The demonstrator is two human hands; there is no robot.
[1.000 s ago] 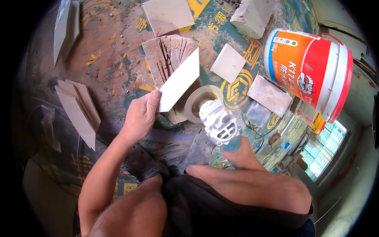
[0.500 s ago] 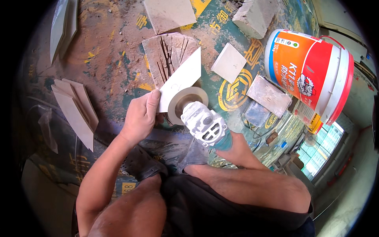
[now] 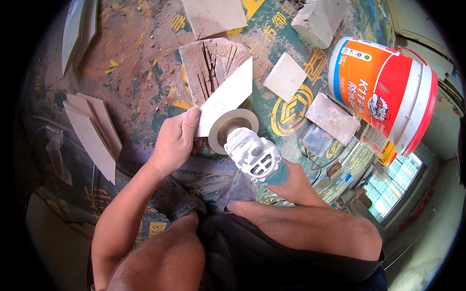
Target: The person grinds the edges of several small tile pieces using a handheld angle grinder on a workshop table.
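Note:
My left hand [image 3: 175, 136] pinches the lower left corner of a white tile piece [image 3: 227, 99], cut at a slant, with the thumb on top and the fingers underneath. In my right hand [image 3: 292, 183] is an angle grinder [image 3: 256, 154], dusted white at its head and teal on its body. Its round disc [image 3: 247, 120] lies along the tile's lower right edge; whether it spins I cannot tell. Beneath and beyond the tile is a dusty block [image 3: 194, 58] scored with several dark grooves.
A red, orange and white bucket [image 3: 383, 92] stands at the right. Cut tiles lie around: a small square tile [image 3: 285, 76], a larger tile [image 3: 216, 17] and stacked pieces [image 3: 94, 131] at the left. A dusty brick-like slab [image 3: 332, 118] and a chunky block [image 3: 319, 22] are farther right.
The whole scene has shifted slightly to the right in the picture. Both hands keep their holds, and the disc stays at the tile's edge.

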